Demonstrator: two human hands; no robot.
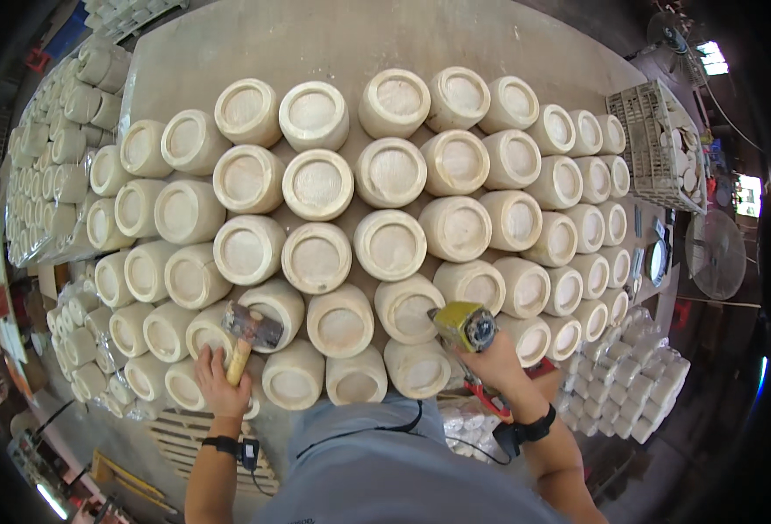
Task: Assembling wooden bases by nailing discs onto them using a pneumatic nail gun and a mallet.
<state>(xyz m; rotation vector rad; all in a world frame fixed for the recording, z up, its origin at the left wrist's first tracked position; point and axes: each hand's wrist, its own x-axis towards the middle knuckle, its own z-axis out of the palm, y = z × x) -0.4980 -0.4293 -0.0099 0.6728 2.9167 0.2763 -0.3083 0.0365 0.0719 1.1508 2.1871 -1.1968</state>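
Observation:
My left hand [219, 382] is closed around the wooden handle of a hammer [256, 327]. The hammer's dark, block-shaped head lies over the near-left barrel-shaped pieces. My right hand [497, 365] grips a yellow-green power tool [466, 323] with a round black end, above the near-right pieces. Red parts show below that hand; what they belong to is unclear. Many cream-coloured barrel-shaped pieces [342, 321] stand in rows in front of me, each with a round recess in its upward face. The hammer head partly covers one of them.
The rows stand on a broad table [315, 35]. Stacked pieces [53, 148] fill the far left, and plastic-wrapped stacks [621, 384] sit at the near right. A crate [643, 140] of pieces stands at the right, a fan [715, 253] beyond it. A wooden pallet [193, 445] lies below left.

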